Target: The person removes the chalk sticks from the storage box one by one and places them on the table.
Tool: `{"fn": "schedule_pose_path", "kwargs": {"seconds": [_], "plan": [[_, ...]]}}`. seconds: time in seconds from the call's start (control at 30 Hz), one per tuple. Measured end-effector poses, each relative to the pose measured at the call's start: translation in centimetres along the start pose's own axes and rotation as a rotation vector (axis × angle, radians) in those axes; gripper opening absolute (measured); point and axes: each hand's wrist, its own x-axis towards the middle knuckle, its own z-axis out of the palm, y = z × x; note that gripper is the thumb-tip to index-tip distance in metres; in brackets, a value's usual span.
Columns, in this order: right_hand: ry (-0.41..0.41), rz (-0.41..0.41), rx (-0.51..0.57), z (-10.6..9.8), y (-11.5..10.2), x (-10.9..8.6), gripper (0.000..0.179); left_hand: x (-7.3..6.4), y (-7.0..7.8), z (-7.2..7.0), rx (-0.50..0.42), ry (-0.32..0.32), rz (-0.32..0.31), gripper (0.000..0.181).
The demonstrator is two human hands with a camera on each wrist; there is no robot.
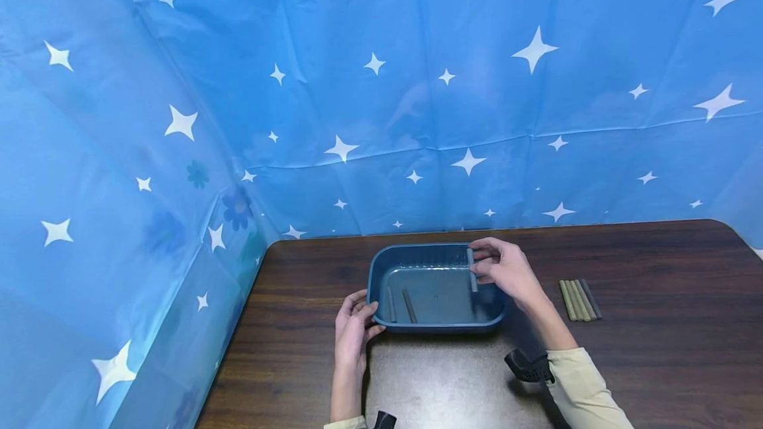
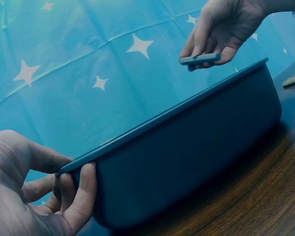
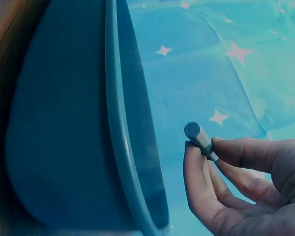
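Note:
My right hand point(image 1: 507, 270) pinches a slim grey stick point(image 1: 472, 270) between thumb and fingers, above the right part of a dark blue plastic basin point(image 1: 438, 328). In the right wrist view, the round end of the grey stick point(image 3: 192, 130) faces the camera, beyond the basin's rim point(image 3: 119, 113). My left hand point(image 1: 353, 330) grips the basin's near left corner, and the left wrist view shows its thumb and fingers at the rim point(image 2: 162, 114). Inside the basin, toward its left, lie two thin sticks, one greyish point(image 1: 391, 304) and one darker point(image 1: 409, 306).
Right of the basin, several olive-green sticks point(image 1: 575, 300) and a dark grey stick point(image 1: 590, 299) lie side by side on the brown wooden table point(image 1: 667, 349). A blue star-patterned sheet point(image 1: 405, 118) hangs behind the table and along its left side.

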Motion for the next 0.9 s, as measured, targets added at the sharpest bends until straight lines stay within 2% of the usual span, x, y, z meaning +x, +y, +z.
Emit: {"fn": "schedule_pose_path", "kwargs": {"seconds": [0.3,0.9], "plan": [[0.064,0.044,-0.020,-1.9,0.6,-0.6,0.042,0.2,-0.1,-0.1,0.000,-0.003,-0.003,0.042],[0.105,0.067,-0.021,-4.8,2.3,-1.6,0.044,0.3,-0.1,-0.1,0.026,0.019,-0.013,0.042]]}}
